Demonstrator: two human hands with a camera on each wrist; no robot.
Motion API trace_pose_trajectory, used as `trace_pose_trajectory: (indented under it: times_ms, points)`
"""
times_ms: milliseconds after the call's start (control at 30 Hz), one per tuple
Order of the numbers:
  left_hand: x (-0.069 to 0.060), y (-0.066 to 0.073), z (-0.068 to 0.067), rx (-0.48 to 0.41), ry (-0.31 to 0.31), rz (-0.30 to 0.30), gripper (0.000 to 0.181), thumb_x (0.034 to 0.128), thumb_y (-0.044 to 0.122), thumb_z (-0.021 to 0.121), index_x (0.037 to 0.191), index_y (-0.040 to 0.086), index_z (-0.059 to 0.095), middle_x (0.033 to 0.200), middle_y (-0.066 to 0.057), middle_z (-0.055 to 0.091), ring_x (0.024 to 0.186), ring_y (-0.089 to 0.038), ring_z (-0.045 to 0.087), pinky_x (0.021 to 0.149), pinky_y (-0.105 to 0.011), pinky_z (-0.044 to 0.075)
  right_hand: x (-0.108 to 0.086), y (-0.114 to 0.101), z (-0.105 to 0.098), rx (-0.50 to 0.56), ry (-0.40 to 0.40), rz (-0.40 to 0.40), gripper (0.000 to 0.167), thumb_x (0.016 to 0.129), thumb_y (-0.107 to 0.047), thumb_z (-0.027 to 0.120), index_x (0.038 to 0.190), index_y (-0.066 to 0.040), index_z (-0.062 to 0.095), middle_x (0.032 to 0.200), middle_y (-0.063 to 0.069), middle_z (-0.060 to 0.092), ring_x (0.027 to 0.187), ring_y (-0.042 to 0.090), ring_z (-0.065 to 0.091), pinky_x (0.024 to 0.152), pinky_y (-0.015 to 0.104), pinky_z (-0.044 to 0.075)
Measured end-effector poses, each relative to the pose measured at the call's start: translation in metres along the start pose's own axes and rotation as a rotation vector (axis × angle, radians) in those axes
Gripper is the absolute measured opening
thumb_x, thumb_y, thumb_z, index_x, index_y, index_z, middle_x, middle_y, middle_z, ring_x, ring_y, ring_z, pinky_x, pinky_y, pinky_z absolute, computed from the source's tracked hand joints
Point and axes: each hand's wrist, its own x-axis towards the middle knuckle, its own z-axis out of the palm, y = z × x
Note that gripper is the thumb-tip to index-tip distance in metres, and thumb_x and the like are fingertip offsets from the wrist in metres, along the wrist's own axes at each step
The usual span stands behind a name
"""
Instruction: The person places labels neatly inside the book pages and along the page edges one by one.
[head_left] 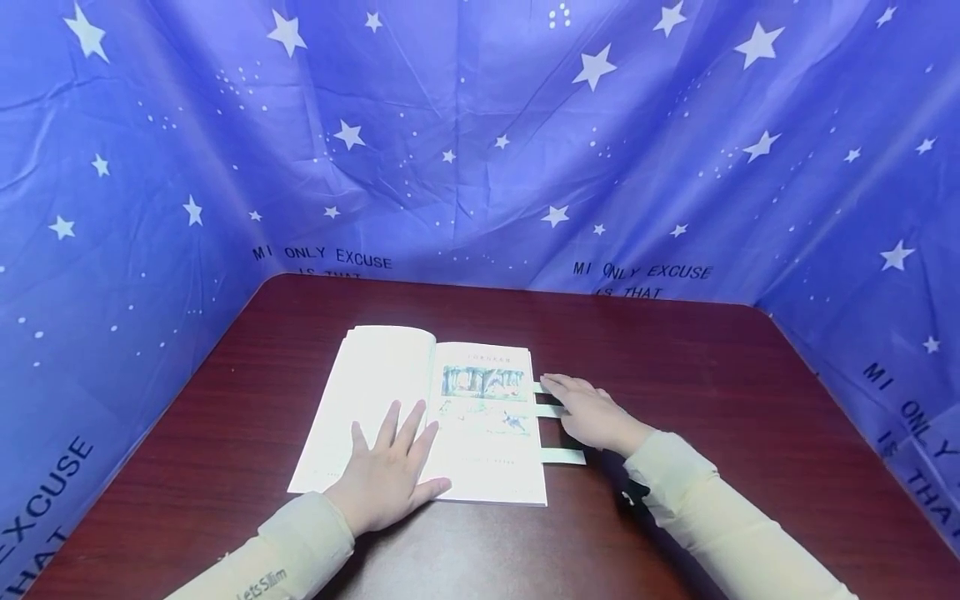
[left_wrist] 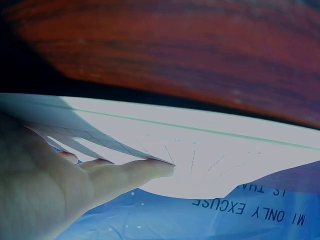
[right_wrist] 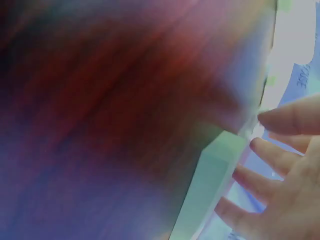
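An open book lies on the dark red table, its right page showing coloured pictures of a forest. My left hand rests on it with spread fingers, mostly over the left page and the lower middle. In the left wrist view the thumb lies along the bright paper. Pale green paper strips stick out past the book's right edge. Over the upper strips is my right hand, its fingertips at the topmost one. In the right wrist view its fingers are extended beside a pale green strip, apart from the thumb.
The reddish-brown table extends around the book on all sides. A blue curtain with white stars and printed words hangs behind and at both sides. A small black item shows under the right cuff.
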Motion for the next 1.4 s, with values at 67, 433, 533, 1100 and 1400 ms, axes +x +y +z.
trace_pose_trajectory:
  times_ms: [67, 433, 533, 1100, 1400]
  points:
    - [-0.001, 0.0, 0.0, -0.003, -0.004, 0.001, 0.077, 0.0958, 0.066, 0.04, 0.15, 0.012, 0.042, 0.163, -0.012, 0.027, 0.148, -0.044, 0.025, 0.096, -0.082, 0.028, -0.002, 0.004, 0.001, 0.045, 0.021, -0.005, 0.055, 0.095, -0.006, 0.05, 0.149, -0.001, 0.042, 0.155, 0.018, 0.04, 0.143, 0.042, 0.035, 0.11, 0.064, 0.031]
    - [0.0, 0.0, 0.0, -0.019, -0.005, 0.0, 0.077, 0.0961, 0.065, 0.041, 0.15, 0.011, 0.041, 0.164, -0.013, 0.025, 0.148, -0.044, 0.024, 0.097, -0.083, 0.027, -0.02, 0.01, -0.015, 0.177, 0.182, -0.093, 0.043, 0.095, -0.005, 0.055, 0.136, 0.007, 0.054, 0.141, 0.025, 0.053, 0.135, 0.045, 0.045, 0.109, 0.06, 0.036]
    - [0.0, -0.001, 0.002, -0.013, 0.004, 0.008, 0.077, 0.096, 0.066, 0.041, 0.15, 0.01, 0.041, 0.163, -0.013, 0.026, 0.148, -0.045, 0.025, 0.096, -0.083, 0.027, -0.026, 0.013, -0.021, 0.181, 0.259, -0.096, 0.038, 0.094, -0.003, 0.057, 0.13, 0.006, 0.06, 0.133, 0.024, 0.059, 0.129, 0.044, 0.051, 0.106, 0.059, 0.039]
    - [0.001, 0.001, -0.001, -0.005, -0.024, 0.003, 0.077, 0.0964, 0.066, 0.04, 0.151, 0.012, 0.04, 0.164, -0.012, 0.024, 0.149, -0.043, 0.023, 0.098, -0.082, 0.026, -0.059, 0.024, -0.018, -0.032, 0.187, 0.235, 0.089, 0.072, -0.056, 0.08, 0.13, 0.007, 0.059, 0.134, 0.024, 0.053, 0.116, 0.044, 0.053, 0.074, 0.057, 0.052]
    - [0.001, 0.0, 0.0, -0.012, -0.027, -0.005, 0.077, 0.0967, 0.066, 0.039, 0.152, 0.012, 0.039, 0.165, -0.011, 0.022, 0.15, -0.043, 0.021, 0.098, -0.082, 0.026, -0.06, 0.027, -0.017, -0.081, 0.162, 0.191, 0.082, 0.066, -0.043, 0.086, 0.126, 0.008, 0.062, 0.129, 0.025, 0.058, 0.112, 0.044, 0.054, 0.076, 0.058, 0.052]
